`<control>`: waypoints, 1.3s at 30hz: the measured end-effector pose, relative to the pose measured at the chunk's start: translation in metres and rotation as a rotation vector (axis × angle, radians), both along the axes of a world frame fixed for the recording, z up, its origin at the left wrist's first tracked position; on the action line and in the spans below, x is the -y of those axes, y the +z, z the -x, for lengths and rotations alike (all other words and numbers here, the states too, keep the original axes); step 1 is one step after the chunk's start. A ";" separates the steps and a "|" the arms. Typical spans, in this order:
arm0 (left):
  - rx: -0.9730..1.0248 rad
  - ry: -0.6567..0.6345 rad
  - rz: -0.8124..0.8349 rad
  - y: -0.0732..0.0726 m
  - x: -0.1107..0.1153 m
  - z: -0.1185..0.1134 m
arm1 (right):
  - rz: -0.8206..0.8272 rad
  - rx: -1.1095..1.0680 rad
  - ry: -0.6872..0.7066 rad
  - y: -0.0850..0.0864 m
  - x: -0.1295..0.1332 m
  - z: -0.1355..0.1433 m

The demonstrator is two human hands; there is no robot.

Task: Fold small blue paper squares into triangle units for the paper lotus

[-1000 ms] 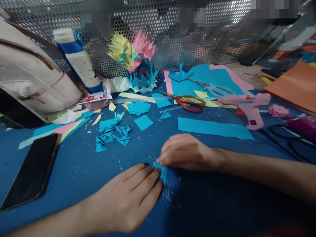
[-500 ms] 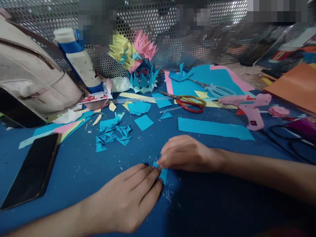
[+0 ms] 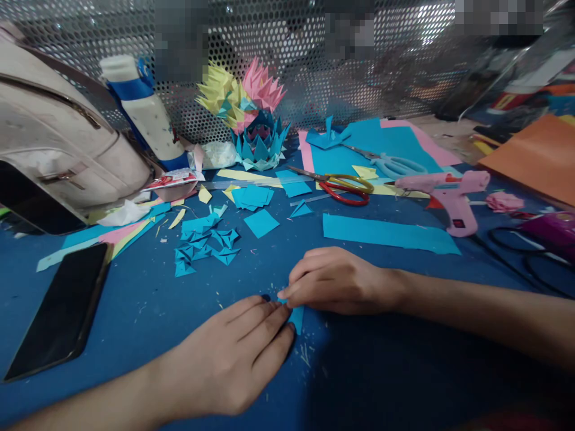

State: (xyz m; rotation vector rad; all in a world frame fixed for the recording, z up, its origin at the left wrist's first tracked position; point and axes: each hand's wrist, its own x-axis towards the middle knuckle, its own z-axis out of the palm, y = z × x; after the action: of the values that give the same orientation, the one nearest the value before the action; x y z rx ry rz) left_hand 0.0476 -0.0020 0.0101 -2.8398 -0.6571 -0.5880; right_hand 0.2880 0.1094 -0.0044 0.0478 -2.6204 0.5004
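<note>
A small folded piece of blue paper (image 3: 296, 320) lies on the blue tabletop in front of me, mostly covered by my fingers. My left hand (image 3: 242, 347) rests over its left side, fingers close together, their tips pressing it to the table. From the right, my right hand (image 3: 336, 280) has its fingers curled, and thumb and fingertips are closed at the paper's upper edge, touching the left fingertips. Beyond my hands sit a cluster of folded blue paper pieces (image 3: 202, 239), a blue paper square (image 3: 262, 223) and a stack of blue squares (image 3: 251, 196).
A blue paper strip (image 3: 386, 233) lies beyond my right hand, with red-and-yellow scissors (image 3: 345, 187) and a pink glue gun (image 3: 453, 194) behind it. A phone (image 3: 60, 311) is at left. Paper flowers (image 3: 258, 140), a bottle (image 3: 146, 114) and a bag (image 3: 67, 126) stand at the back.
My right hand has shifted slightly left along the paper's upper edge. The left hand stays nearly in place, and the view has moved a little.
</note>
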 end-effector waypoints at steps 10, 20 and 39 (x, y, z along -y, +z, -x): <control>0.059 -0.008 0.050 -0.003 -0.004 -0.001 | 0.290 0.109 -0.043 0.014 -0.001 0.007; 0.166 0.042 0.158 0.003 -0.008 0.002 | 0.299 0.186 0.027 0.014 -0.006 0.011; 0.162 0.037 0.176 0.003 -0.010 -0.003 | 0.266 0.145 -0.083 0.013 -0.002 0.012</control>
State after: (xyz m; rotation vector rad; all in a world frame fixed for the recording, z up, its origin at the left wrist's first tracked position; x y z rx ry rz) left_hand 0.0506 0.0078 0.0128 -2.9551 -0.8255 -0.7984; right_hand 0.2763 0.1118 0.0083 -0.1883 -2.6573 0.8467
